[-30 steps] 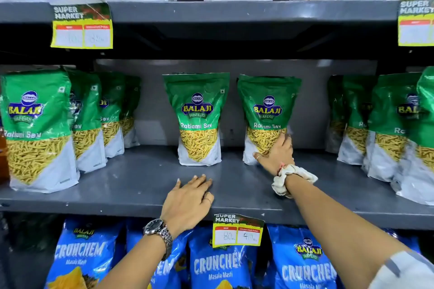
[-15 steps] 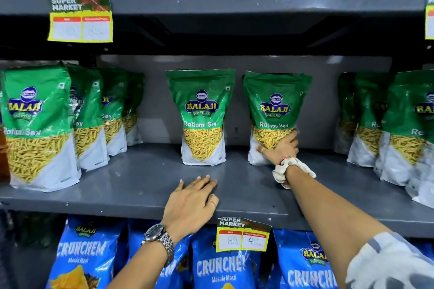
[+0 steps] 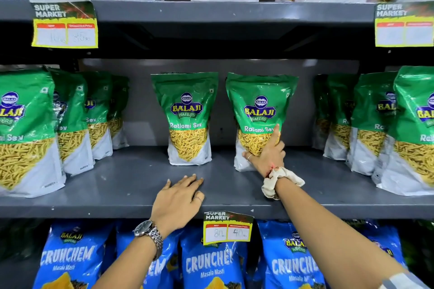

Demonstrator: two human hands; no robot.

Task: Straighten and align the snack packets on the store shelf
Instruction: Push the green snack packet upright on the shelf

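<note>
**Right packet being set upright at the back of the shelf**

The right hand [image 3: 266, 150] grips the lower right of a green-and-white foil packet of Ratlami Sev [image 3: 259, 110], thumb hooked across its bottom front, index finger pointing up its face. Half a second ago that hand lay lower on the pouch; it has since slid upward, and the packet now stands a little straighter, just beside its matching green twin packet [image 3: 187, 119], both near the rear of the grey metal shelf [image 3: 117, 185]. The left hand [image 3: 179, 197] stays flat and spread wide on the shelf, holding nothing. Judging by this, the pair is close to aligned; the side rows remain angled.
</note>
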